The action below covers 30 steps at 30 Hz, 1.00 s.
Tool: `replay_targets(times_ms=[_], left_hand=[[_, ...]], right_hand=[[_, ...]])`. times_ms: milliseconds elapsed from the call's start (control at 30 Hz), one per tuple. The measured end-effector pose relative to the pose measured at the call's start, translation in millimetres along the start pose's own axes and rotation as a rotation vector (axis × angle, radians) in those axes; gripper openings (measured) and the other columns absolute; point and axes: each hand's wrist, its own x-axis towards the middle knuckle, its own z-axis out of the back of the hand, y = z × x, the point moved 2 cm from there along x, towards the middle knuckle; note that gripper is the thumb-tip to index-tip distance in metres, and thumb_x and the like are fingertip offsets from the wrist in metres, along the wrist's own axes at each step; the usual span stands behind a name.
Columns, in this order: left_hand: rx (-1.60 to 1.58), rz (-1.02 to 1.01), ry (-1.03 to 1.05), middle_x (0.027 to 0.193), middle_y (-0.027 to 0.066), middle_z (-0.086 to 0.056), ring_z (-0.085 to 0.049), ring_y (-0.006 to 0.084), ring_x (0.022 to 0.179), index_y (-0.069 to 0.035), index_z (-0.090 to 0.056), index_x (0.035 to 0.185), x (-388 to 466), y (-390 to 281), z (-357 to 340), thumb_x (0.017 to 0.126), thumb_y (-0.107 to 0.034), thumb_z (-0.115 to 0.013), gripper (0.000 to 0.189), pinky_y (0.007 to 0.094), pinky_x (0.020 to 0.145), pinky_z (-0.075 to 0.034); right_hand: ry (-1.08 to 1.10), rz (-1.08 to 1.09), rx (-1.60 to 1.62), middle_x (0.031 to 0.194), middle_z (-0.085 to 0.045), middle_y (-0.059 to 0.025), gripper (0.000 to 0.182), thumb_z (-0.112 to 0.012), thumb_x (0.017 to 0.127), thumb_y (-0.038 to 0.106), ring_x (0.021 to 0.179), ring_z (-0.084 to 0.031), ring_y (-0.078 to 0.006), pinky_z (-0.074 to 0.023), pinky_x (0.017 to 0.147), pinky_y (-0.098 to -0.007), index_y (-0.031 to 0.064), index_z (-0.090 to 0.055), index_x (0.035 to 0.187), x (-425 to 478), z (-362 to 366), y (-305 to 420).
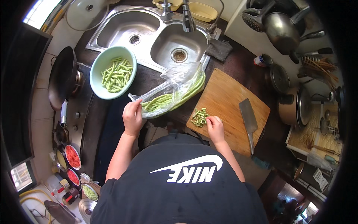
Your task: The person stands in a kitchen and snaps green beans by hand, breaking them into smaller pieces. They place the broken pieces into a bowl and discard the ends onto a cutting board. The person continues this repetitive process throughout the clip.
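My left hand (132, 117) pinches the edge of a clear plastic bag (181, 74) that holds long green beans (159, 103). The bag lies along the counter's front edge, partly spread, between a pale green bowl (94, 84) and a wooden cutting board (223, 92). In the bowl are cut bean pieces (117, 74). My right hand (216, 128) is over the board's left part, fingertips together at a small pile of short bean ends (199, 118); whether they grip a piece is hidden. A cleaver (248, 117) lies flat on the board's right side, its handle towards me.
Beyond the bowl is a double steel sink (155, 63) with a faucet (188, 19). A dark cloth (219, 49) lies by its right corner. At left, a wok (63, 78) stands on the stove (84, 92), with bowls of chopped red food (72, 157) nearer me. A pot (291, 109) stands at right.
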Motion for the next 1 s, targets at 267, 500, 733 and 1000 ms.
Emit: replay_targets(times_ms=[267, 500, 733, 1000], left_hand=[[0.127, 0.049, -0.083, 0.097, 0.0136, -0.057, -0.055, 0.0307, 0.09, -0.002, -0.062, 0.099, -7, -1, 22, 0.074, 0.004, -0.058, 0.025, 0.0384, 0.081, -0.044], [0.097, 0.166, -0.091, 0.098, 0.0118, -0.057, -0.055, 0.0294, 0.091, -0.003, -0.064, 0.097, -48, -8, 41, 0.075, 0.001, -0.061, 0.023, 0.0365, 0.081, -0.045], [0.246, -0.053, 0.101, 0.117, 0.0089, -0.055, -0.049, 0.0247, 0.113, -0.009, -0.058, 0.109, -42, -15, 29, 0.076, -0.009, -0.064, 0.034, 0.0423, 0.095, -0.032], [0.442, -0.031, 0.328, 0.098, 0.0042, -0.058, -0.053, 0.0193, 0.1, -0.012, -0.054, 0.111, -35, -4, 9, 0.078, -0.021, -0.065, 0.036, 0.0487, 0.096, -0.028]], right_hand=[[0.478, 0.746, -0.127, 0.082, -0.06, -0.0111, 0.014, -0.057, 0.073, 0.008, 0.085, -0.058, -0.0297, -0.0465, 0.074, -0.0393, 0.0053, -0.065, 0.084, 104, -134, 119], [0.759, 0.85, -0.298, 0.086, -0.059, -0.0134, 0.016, -0.053, 0.078, 0.015, 0.089, -0.058, -0.0325, -0.0476, 0.075, -0.0424, 0.0098, -0.062, 0.088, 129, -178, 115], [0.613, 0.873, -0.149, 0.092, -0.056, -0.0131, 0.028, -0.064, 0.071, 0.014, 0.09, -0.057, -0.0318, -0.0471, 0.078, -0.0406, 0.0148, -0.063, 0.099, 118, -180, 107], [0.49, 0.715, -0.057, 0.09, -0.056, -0.0096, 0.013, -0.057, 0.076, 0.012, 0.089, -0.056, -0.0305, -0.0436, 0.077, -0.041, 0.0113, -0.056, 0.089, 124, -159, 109]])
